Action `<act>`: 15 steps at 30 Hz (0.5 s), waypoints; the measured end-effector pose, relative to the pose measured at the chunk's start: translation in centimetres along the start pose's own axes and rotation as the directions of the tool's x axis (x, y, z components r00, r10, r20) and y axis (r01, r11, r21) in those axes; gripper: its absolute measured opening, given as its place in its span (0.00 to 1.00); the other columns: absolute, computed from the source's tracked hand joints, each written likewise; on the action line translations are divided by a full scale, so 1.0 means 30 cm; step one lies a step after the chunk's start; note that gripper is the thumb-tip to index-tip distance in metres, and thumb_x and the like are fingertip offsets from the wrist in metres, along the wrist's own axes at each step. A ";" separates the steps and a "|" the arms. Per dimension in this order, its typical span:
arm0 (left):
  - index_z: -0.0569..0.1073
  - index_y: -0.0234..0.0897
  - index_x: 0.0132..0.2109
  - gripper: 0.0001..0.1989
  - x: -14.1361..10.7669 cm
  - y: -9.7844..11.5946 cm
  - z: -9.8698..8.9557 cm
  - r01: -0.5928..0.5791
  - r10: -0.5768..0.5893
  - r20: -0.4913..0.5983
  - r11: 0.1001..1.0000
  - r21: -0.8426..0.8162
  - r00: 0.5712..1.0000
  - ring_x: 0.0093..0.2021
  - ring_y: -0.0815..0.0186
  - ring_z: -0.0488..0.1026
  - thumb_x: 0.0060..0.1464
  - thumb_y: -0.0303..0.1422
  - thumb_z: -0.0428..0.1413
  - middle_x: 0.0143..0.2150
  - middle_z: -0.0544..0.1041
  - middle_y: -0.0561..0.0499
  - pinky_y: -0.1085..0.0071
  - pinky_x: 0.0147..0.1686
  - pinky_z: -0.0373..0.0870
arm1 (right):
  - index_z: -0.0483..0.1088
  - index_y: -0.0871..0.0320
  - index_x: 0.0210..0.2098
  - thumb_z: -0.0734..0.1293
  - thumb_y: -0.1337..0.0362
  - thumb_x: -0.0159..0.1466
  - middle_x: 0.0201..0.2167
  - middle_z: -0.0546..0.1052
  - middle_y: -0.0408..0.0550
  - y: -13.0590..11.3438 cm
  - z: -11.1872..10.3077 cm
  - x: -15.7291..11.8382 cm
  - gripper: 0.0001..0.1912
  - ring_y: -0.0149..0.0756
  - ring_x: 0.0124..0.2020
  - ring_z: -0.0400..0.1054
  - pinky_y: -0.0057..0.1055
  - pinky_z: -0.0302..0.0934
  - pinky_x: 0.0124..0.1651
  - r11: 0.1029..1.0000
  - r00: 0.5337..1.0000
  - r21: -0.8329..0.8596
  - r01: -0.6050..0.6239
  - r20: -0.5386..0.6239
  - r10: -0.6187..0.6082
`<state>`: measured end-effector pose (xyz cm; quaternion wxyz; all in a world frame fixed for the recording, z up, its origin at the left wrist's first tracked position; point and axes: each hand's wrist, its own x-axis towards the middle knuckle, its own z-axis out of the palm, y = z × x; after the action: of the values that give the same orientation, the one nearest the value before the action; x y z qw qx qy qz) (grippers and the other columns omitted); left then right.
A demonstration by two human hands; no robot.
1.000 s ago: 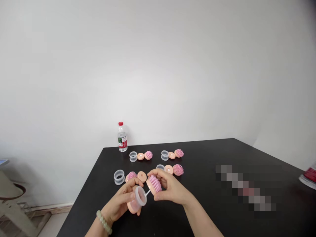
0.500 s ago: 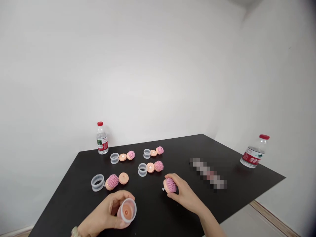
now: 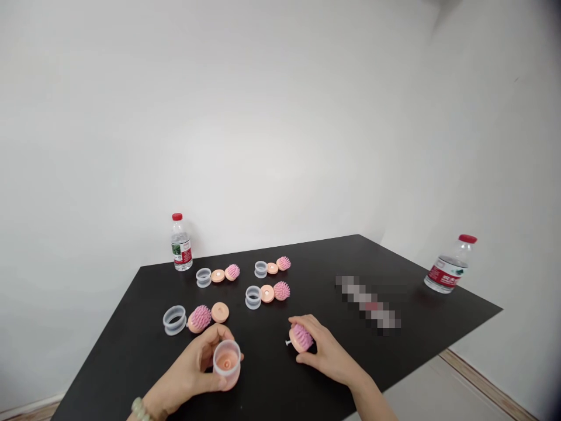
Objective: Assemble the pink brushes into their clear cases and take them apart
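My left hand [image 3: 201, 365] grips a translucent cup [image 3: 227, 363] with a peach-coloured base, its open mouth tilted towards me and a small round hole showing inside. In my right hand [image 3: 322, 345] is a brush head [image 3: 300, 338] with pink bristles and a peach back. A small white stem sticks out of that back towards the left. The two held pieces are apart. Just beyond my left hand lie a clear ring [image 3: 174, 320], another pink brush head [image 3: 200, 319] and a round peach disc [image 3: 220, 312].
Farther back on the black table [image 3: 315, 269] are several similar rings, discs and brush heads, such as one clear ring [image 3: 253, 297] and one brush head [image 3: 281, 290]. Water bottles stand at the back left [image 3: 182, 248] and right [image 3: 449, 269]. A pixelated strip [image 3: 368, 305] lies at right.
My left hand has turned the cup more upright and shifted it slightly away from me. My right hand has tilted the brush head a little, its stem now pointing more clearly left.
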<state>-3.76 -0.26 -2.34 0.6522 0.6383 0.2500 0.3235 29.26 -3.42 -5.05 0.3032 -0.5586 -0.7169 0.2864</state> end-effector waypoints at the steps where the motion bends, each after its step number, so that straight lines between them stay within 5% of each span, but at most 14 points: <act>1: 0.70 0.39 0.43 0.26 0.002 -0.001 0.001 0.002 -0.002 0.005 1.000 0.003 1.000 0.45 0.57 0.73 0.40 0.42 0.71 0.42 0.74 0.49 0.62 0.47 0.64 | 0.66 0.50 0.59 0.69 0.73 0.52 0.54 0.71 0.49 -0.002 0.000 0.000 0.35 0.44 0.58 0.65 0.41 0.55 0.64 1.000 1.000 -0.004 0.006 0.004 -0.006; 6: 0.70 0.38 0.42 0.25 0.005 0.010 0.010 0.003 0.002 -0.054 0.995 0.099 0.999 0.39 0.63 0.69 0.40 0.43 0.71 0.38 0.73 0.51 0.67 0.41 0.62 | 0.62 0.49 0.63 0.71 0.72 0.52 0.62 0.65 0.50 -0.016 0.002 -0.008 0.40 0.46 0.64 0.59 0.44 0.53 0.67 1.000 0.999 -0.008 -0.004 -0.048 0.004; 10: 0.71 0.39 0.43 0.23 0.001 0.021 0.032 -0.001 0.019 -0.147 0.992 0.124 0.989 0.38 0.65 0.67 0.43 0.41 0.70 0.37 0.70 0.53 0.69 0.40 0.62 | 0.66 0.49 0.60 0.72 0.69 0.56 0.63 0.66 0.52 -0.058 0.051 -0.036 0.32 0.52 0.68 0.53 0.51 0.54 0.67 0.988 0.954 -0.035 0.151 -0.256 -0.155; 13: 0.70 0.41 0.49 0.25 -0.001 0.019 0.048 0.010 0.002 -0.187 0.998 0.063 0.982 0.43 0.62 0.68 0.46 0.41 0.68 0.42 0.71 0.51 0.66 0.45 0.63 | 0.69 0.49 0.56 0.72 0.62 0.60 0.55 0.73 0.53 -0.117 0.137 -0.054 0.24 0.53 0.59 0.65 0.49 0.63 0.60 0.953 0.892 -0.028 0.302 -0.346 -0.293; 15: 0.69 0.42 0.53 0.27 -0.002 0.013 0.054 0.014 -0.007 -0.191 0.999 0.037 0.982 0.45 0.61 0.69 0.47 0.41 0.68 0.45 0.71 0.49 0.65 0.46 0.64 | 0.68 0.48 0.56 0.72 0.60 0.60 0.51 0.75 0.53 -0.162 0.206 -0.053 0.24 0.48 0.48 0.72 0.44 0.69 0.52 0.941 0.894 0.026 0.337 -0.323 -0.311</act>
<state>-2.63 -1.39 -1.86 0.6145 0.6154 0.3209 0.3750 21.83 -6.43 -5.62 0.4790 -0.4571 -0.7303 0.1681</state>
